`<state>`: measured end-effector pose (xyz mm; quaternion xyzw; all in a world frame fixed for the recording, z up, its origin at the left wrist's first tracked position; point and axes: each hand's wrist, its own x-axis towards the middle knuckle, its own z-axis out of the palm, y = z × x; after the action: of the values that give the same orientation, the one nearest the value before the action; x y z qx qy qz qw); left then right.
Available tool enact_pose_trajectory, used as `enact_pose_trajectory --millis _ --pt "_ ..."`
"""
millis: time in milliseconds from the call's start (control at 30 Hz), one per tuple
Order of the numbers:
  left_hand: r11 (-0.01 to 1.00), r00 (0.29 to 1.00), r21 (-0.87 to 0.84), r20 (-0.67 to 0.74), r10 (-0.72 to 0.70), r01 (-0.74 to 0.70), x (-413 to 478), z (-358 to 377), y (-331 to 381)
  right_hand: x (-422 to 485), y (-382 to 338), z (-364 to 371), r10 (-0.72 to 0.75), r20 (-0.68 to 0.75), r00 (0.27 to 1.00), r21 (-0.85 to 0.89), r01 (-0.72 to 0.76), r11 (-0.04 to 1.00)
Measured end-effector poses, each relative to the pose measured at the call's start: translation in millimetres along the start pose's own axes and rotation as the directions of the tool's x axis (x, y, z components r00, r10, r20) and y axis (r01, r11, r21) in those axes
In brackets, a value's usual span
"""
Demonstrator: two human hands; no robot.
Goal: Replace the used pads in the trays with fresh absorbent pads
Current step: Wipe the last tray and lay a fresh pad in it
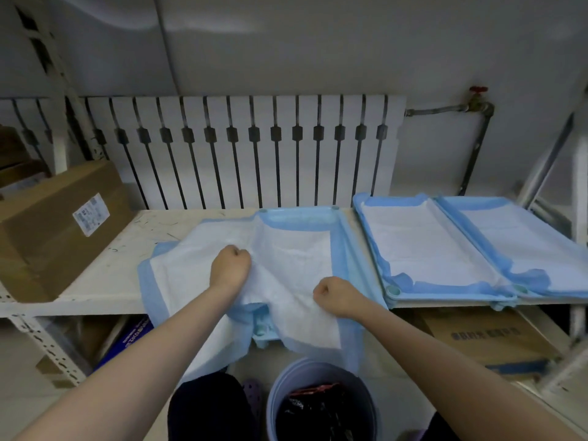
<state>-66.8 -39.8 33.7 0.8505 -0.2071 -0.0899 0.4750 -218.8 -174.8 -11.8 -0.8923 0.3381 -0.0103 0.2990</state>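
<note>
A white absorbent pad [187,265] with a blue border lies spread over a light blue tray [299,218] on the white shelf, and its near edge hangs over the shelf front. My left hand [230,265] grips the pad near its middle. My right hand [334,296] grips the pad's near part at the shelf edge. To the right stand two more blue trays [375,237] [451,208], each lined with a white pad.
A brown cardboard box [57,224] sits on the shelf at the left. A lilac bucket [318,405] with dark waste stands on the floor below my hands. Another carton [483,338] lies under the shelf at the right. A white radiator [241,148] backs the shelf.
</note>
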Motion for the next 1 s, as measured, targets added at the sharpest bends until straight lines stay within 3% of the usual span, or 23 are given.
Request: enact_pose_trajectory --millis 67,133,167,233,300,400,433,500,600,667,700,767,833,900,933,1000 --pt "0.974 0.988 -0.213 0.116 0.101 -0.074 -6.9 1.6 9.8 -0.8 -11.2 -8.6 0.034 -0.075 0.997 0.358 -0.005 0.934" --pt "0.921 0.930 -0.377 0.295 0.218 -0.097 -18.2 0.7 17.4 0.3 -26.6 -25.6 0.103 0.010 0.995 0.701 -0.080 0.709" --pt "0.904 0.879 -0.417 0.391 0.274 -0.096 -25.0 1.1 19.0 2.2 -30.1 -34.7 0.110 0.065 0.992 0.783 -0.119 0.611" --pt "0.894 0.747 -0.437 0.563 0.354 -0.094 -38.8 2.6 22.0 6.2 -29.3 -48.7 0.107 0.144 0.984 0.855 -0.178 0.487" --pt "0.912 0.609 -0.394 0.697 0.379 -0.116 -51.4 6.7 21.4 6.8 -27.2 -54.2 0.122 0.172 0.978 0.876 -0.208 0.436" --pt "0.941 0.486 -0.258 0.808 0.333 -0.217 -62.9 11.5 19.5 11.3 -24.7 -56.0 0.265 -0.001 0.964 0.910 -0.109 0.399" --pt "0.945 0.483 -0.230 0.816 0.318 -0.234 -64.4 10.2 21.5 14.2 -22.0 -57.3 0.336 -0.092 0.937 0.906 -0.060 0.418" --pt "0.941 0.554 -0.186 0.770 0.318 -0.282 -60.9 5.7 28.1 15.6 -15.6 -65.0 0.436 -0.196 0.878 0.880 -0.038 0.473" --pt "0.918 0.768 0.015 0.553 0.322 -0.396 -41.0 -9.3 36.4 12.9 -12.8 -81.6 0.448 -0.138 0.883 0.934 -0.035 0.356" --pt "0.897 0.839 0.077 0.396 0.373 -0.435 -24.6 -22.0 46.9 15.5 -17.3 -97.9 0.430 -0.144 0.891 0.948 -0.001 0.319" --pt "0.886 0.836 0.083 0.383 0.394 -0.456 -16.8 -30.6 57.6 19.5 -20.9 -109.6 0.419 -0.150 0.895 0.952 0.016 0.307" --pt "0.844 0.782 0.200 0.525 0.336 -0.497 -2.4 -49.2 81.3 27.6 -28.4 -131.5 0.395 -0.157 0.905 0.972 0.071 0.222" --pt "0.670 0.744 0.483 0.650 0.156 -0.563 7.4 -62.2 103.7 32.1 -38.0 -153.9 0.371 -0.169 0.913 0.980 0.117 0.160" --pt "0.416 0.824 0.721 0.546 0.151 -0.554 17.3 -66.3 115.0 34.8 -44.4 -172.2 0.343 -0.195 0.919 0.979 0.160 0.128" --pt "0.368 0.864 0.782 0.442 0.240 -0.502 23.6 -66.9 119.8 34.4 -47.0 -181.4 0.329 -0.216 0.919 0.975 0.186 0.120" --pt "0.459 0.884 0.799 0.185 0.429 -0.389 35.7 -68.7 125.1 32.5 -51.1 -195.8 0.301 -0.256 0.919 0.966 0.236 0.102"
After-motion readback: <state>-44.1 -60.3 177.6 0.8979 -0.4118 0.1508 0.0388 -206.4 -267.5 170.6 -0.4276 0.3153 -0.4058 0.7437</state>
